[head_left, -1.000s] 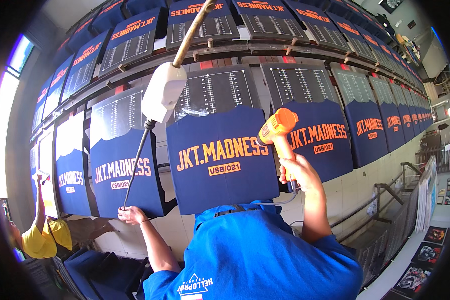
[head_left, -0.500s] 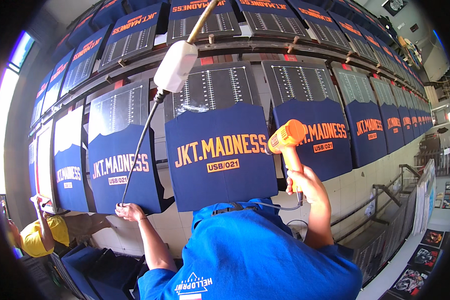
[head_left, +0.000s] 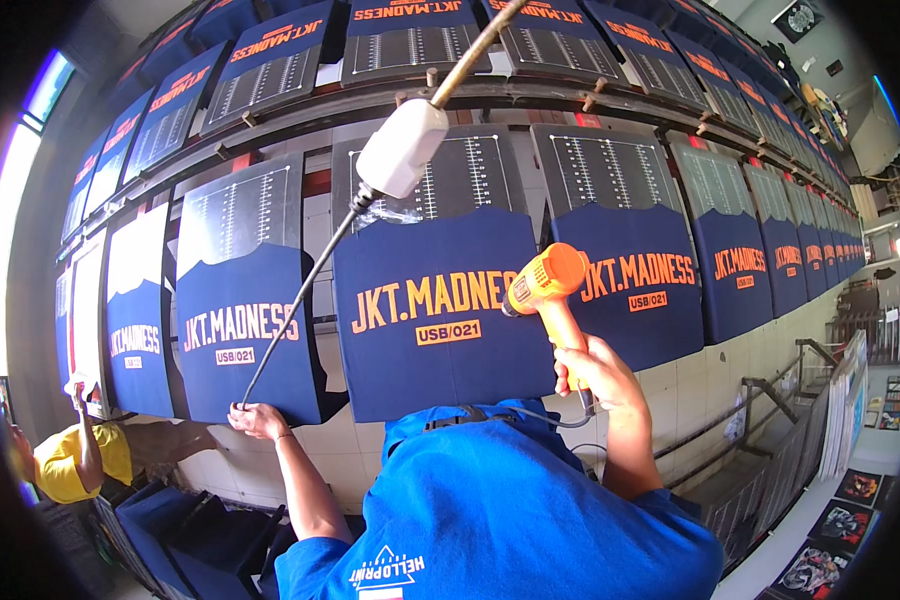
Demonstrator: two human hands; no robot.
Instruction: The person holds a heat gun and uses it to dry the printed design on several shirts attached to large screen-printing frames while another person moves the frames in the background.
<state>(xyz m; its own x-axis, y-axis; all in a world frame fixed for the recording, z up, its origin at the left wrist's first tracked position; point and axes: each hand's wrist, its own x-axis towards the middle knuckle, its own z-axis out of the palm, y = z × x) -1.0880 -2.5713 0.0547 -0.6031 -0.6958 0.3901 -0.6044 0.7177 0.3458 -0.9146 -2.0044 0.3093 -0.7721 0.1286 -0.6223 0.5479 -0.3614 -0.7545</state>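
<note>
My right hand [head_left: 602, 372] is closed round the handle of an orange heat gun [head_left: 552, 290]. Its dark nozzle points left over the right end of the orange lettering on a navy T-shirt [head_left: 440, 375]. That shirt is stretched over a dark board [head_left: 470, 165] marked with white scales. A black cable [head_left: 300, 297] slants down from a hanging white plug socket [head_left: 403, 148] to my left hand [head_left: 259, 420], whose fingers are closed on it. This hand is low, by the bottom edge of the neighbouring navy shirt [head_left: 225, 385].
More boards with printed navy shirts [head_left: 625, 245] run in rows to both sides and beyond a rail [head_left: 660, 112]. A person in a yellow top [head_left: 85, 463] works at the far left. Metal railings [head_left: 770, 400] and dark pictures [head_left: 840, 525] are at the right.
My right hand has brought the heat gun leftward, across the end of the lettering. The white socket and upper cable have swung right. My left hand stays nearly in place.
</note>
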